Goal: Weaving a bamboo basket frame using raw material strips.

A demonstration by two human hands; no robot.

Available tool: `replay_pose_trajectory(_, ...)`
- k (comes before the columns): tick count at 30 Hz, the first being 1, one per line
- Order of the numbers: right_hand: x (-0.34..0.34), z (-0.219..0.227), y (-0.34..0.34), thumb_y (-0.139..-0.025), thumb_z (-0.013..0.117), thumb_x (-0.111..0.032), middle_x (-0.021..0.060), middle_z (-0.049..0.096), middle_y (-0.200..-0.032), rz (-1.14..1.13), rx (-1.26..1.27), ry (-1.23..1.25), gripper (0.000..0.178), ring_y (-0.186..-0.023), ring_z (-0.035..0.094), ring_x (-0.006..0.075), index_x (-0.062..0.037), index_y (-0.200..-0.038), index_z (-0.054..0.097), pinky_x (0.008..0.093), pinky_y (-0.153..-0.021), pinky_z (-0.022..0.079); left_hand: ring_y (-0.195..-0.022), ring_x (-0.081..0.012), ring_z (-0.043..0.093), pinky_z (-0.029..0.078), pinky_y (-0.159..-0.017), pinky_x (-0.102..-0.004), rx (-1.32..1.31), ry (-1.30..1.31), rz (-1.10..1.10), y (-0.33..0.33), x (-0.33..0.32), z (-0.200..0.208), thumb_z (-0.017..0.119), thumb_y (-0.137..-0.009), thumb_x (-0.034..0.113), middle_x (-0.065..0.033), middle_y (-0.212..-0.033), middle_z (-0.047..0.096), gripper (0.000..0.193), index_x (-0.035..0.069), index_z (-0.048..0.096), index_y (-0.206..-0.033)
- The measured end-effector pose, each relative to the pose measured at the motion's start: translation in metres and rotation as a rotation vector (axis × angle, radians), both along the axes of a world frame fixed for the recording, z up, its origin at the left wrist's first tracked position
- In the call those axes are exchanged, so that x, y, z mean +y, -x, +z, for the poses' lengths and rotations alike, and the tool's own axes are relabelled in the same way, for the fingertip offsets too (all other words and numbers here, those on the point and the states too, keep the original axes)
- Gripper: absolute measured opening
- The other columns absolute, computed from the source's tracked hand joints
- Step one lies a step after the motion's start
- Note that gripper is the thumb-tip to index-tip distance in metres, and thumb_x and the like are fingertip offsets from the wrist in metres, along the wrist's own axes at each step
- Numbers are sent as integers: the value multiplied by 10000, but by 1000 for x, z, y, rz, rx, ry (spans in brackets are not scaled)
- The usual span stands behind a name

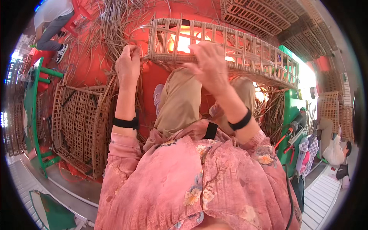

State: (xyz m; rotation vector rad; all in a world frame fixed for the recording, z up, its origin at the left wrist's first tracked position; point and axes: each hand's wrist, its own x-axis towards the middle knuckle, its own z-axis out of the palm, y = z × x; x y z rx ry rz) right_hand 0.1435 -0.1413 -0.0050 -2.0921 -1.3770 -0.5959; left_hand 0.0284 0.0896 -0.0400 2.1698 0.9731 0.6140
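A long openwork basket (245, 71), woven from brown strips, lies across my knees. My left hand (128, 65) is raised just off the basket's left end, thumb and fingers pinched together. A short strand end sticks out of the basket's corner toward that hand; whether the fingers hold it I cannot make out. Over the basket's near edge is my right hand (212, 67), slightly blurred, with thumb and fingers apart and nothing seen between them. Each wrist wears a black band.
Loose strips (119, 27) are strewn on the red floor (92, 71). A larger woven basket (78, 126) lies at left beside a green frame (36, 115). Stacked baskets (260, 15) stand at the far right. Tools rest on a green surface (289, 142). Other people (53, 15) sit nearby.
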Motion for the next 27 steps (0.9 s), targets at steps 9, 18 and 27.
replay_pose_trajectory(9,-67,14,-39,-686,826,-195,43,590,-1050,-65,-5,207,434,-1046,565,259,-129,-1082,664,412,-905,447,-1077,-272,546,415,-937,-427,-295,-647,-572,-31,-107,26,788,-762,156,-62,-1106,588,464,125,639,-1200)
replay_pose_trajectory(18,-71,0,-49,-697,810,-192,29,572,-901,-5,46,132,321,-942,568,246,-140,-989,688,408,-852,453,-1058,-279,518,416,-929,-428,-219,-721,-565,-45,-127,16,803,-692,97,-54,-1083,572,454,139,704,-1133)
replay_pose_trajectory(27,-76,-36,-29,-773,737,-169,9,563,-928,-144,-168,-121,214,-891,552,225,-150,-984,711,389,-788,463,-935,-274,544,460,-844,-405,-327,-731,-605,-41,-126,11,761,-686,9,-48,-942,571,430,133,724,-1096)
